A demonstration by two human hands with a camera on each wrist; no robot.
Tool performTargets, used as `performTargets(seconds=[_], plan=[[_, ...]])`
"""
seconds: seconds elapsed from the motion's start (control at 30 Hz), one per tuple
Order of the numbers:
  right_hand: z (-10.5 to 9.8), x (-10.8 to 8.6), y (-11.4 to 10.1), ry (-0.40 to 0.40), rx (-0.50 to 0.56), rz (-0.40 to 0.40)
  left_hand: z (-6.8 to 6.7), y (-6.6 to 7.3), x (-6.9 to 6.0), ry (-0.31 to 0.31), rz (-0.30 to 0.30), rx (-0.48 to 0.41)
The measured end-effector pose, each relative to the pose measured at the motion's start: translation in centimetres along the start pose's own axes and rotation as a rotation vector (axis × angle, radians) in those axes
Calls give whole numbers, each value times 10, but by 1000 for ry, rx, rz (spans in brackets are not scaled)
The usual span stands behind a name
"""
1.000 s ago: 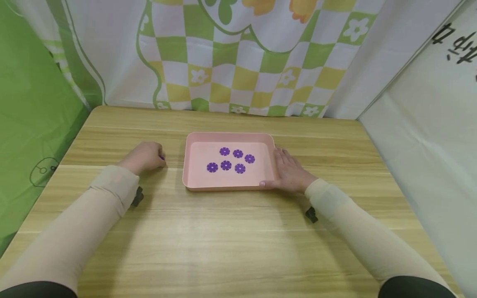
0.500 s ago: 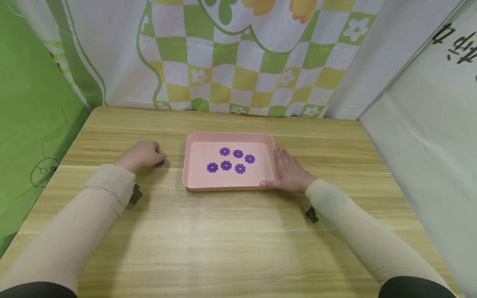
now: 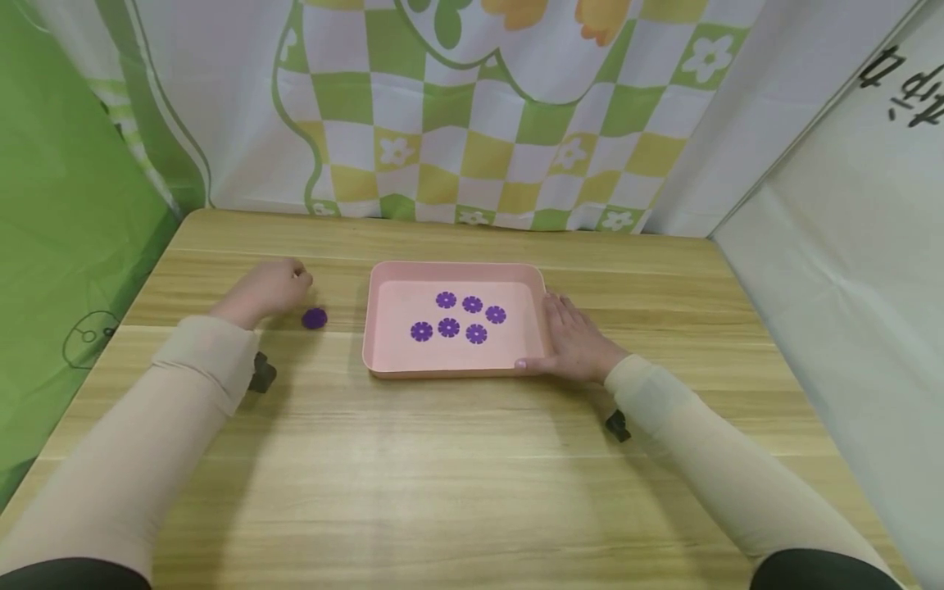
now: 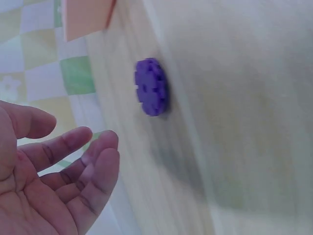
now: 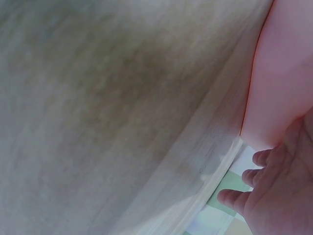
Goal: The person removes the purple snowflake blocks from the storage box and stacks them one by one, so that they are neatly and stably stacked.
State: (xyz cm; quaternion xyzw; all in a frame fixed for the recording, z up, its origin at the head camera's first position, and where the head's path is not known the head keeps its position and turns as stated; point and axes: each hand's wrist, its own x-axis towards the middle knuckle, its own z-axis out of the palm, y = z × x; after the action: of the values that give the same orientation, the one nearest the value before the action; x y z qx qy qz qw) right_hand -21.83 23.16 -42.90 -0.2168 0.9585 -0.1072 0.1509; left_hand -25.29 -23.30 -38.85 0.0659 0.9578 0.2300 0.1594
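Pink tray [image 3: 391,307] around mid-desk [image 3: 457,475], with six purple discs [image 3: 448,328] lying flat inside, three in a row toward the back and three nearer the front. Notched all round, pale centres, spaced apart.

Loose purple piece [image 3: 315,318] out on the wood, left of the tray and well clear of it. Looks pretty thick from the left wrist view; can't tell if single or stacked.

Hands well apart, btw. Left hand [image 3: 267,288] just beside that loose piece, not touching it, fingers loosely bent, thumb parted from the fingertips. Right hand [image 3: 578,340] flat along the tray's right wall, fingers straight, thumb on the near edge by the corner.

Pale sleeves [image 3: 147,442] on both sides, small black gadget [image 3: 263,374] poking out below each. Checked cloth [image 3: 457,123] behind, green sheet [image 3: 59,246] off left.
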Motion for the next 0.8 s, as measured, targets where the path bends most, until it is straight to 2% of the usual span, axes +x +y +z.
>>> performTargets(seconds=[0.13, 0.3, 0.6, 0.8], plan=[[1, 0, 0, 4, 9, -4, -5, 5, 0, 42, 19, -52], [1, 0, 1, 4, -3, -9, -7, 17, 1, 79, 42, -143], [-1, -1, -3, 1, -15, -4, -3, 40, 8, 63, 60, -189], [-3, 0, -2, -21, -41, 20, 3, 54, 14, 42, 75, -283]])
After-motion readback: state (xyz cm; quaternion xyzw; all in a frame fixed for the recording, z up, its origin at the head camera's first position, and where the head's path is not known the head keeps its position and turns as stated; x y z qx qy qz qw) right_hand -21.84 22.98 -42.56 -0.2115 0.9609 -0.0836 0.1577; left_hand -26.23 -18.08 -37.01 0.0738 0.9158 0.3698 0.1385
